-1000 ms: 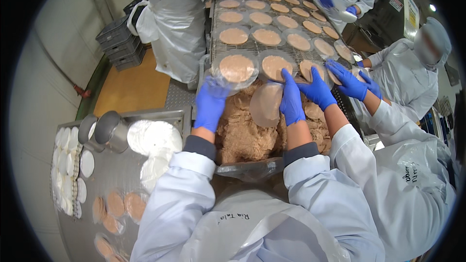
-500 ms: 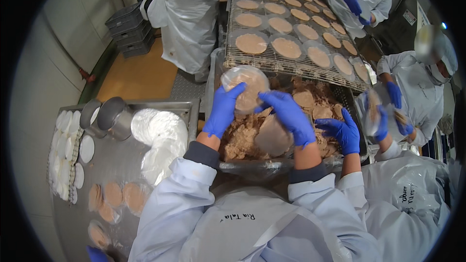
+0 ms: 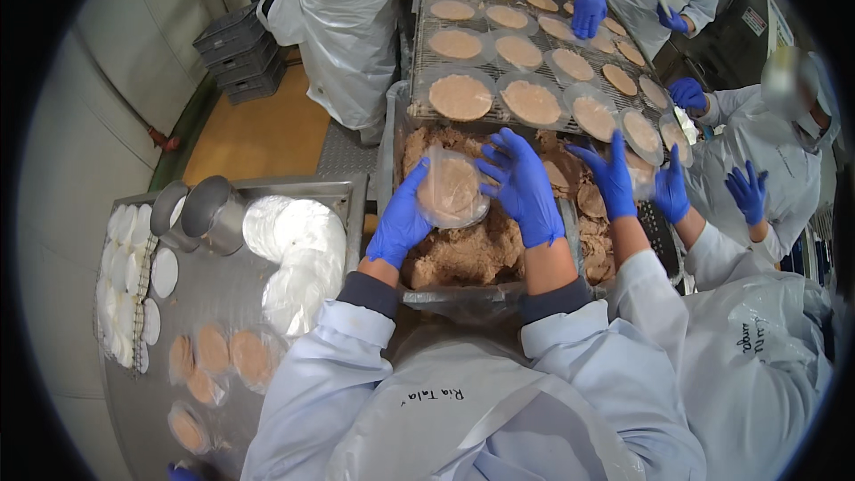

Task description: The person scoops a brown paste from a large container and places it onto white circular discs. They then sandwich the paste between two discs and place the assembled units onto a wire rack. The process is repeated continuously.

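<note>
My left hand (image 3: 403, 216), in a blue glove, grips a round, flat meat patty (image 3: 454, 191) in clear plastic film by its left edge. Just to the right of the patty is my right hand (image 3: 527, 191), fingers spread and palm turned toward it; whether a fingertip touches the film I cannot tell. Both hands are above a plastic-lined tub (image 3: 390, 147) holding a mound of minced meat (image 3: 472, 256). Beyond the tub, a wire-mesh conveyor (image 3: 427, 53) carries rows of flat patties on clear round sheets.
At the left, a steel table (image 3: 223, 298) bears metal cylinders (image 3: 212, 214), stacked clear film rounds (image 3: 298, 258), white discs (image 3: 120, 276) and several patties (image 3: 254, 358). A co-worker's gloved hands (image 3: 614, 180) are close on my right. Other people stand along the conveyor. Grey crates (image 3: 240, 53) sit behind.
My right hand has opened and lifted slightly; the flat disc below it is gone from view. My left hand has lowered the patty a little. Patties on the conveyor have shifted toward me.
</note>
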### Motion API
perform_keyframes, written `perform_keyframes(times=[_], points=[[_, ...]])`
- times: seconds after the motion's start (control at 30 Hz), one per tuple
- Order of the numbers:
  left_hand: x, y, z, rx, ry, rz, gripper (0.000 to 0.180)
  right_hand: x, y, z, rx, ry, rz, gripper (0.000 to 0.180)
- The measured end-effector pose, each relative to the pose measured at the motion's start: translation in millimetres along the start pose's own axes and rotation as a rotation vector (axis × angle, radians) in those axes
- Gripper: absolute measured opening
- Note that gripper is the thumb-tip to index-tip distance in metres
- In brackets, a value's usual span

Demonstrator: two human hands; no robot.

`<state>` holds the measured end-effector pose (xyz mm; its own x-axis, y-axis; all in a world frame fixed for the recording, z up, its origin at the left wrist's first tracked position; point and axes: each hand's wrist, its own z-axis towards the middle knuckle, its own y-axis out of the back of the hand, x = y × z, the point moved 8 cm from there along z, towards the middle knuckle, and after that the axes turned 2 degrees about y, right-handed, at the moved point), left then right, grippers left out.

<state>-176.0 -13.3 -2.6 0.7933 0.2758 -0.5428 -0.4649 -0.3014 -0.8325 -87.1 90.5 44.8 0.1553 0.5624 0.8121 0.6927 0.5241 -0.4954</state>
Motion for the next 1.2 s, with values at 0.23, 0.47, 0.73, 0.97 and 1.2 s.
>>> perform_keyframes(times=[0.23,0.47,0.73,0.97,1.2], points=[[-39,-56,56,0.087,-0.167,-0.051,0.047,45,34,30,-0.030,0.219,0.524,0.053],[-38,-31,-30,-0.142,-0.210,0.234,0.041,24,61,38,0.051,0.266,0.702,0.042],[-128,110,-314,-0.559,0.293,1.256,0.038,-51,72,66,-0.122,0.023,0.632,0.036],[-90,113,-284,-0.900,-0.492,1.549,0.026,-74,0,60,-0.053,-0.115,0.651,0.041],[-102,116,-211,-0.882,-0.594,1.218,0.014,-4,8,21,0.023,0.191,0.574,0.055]])
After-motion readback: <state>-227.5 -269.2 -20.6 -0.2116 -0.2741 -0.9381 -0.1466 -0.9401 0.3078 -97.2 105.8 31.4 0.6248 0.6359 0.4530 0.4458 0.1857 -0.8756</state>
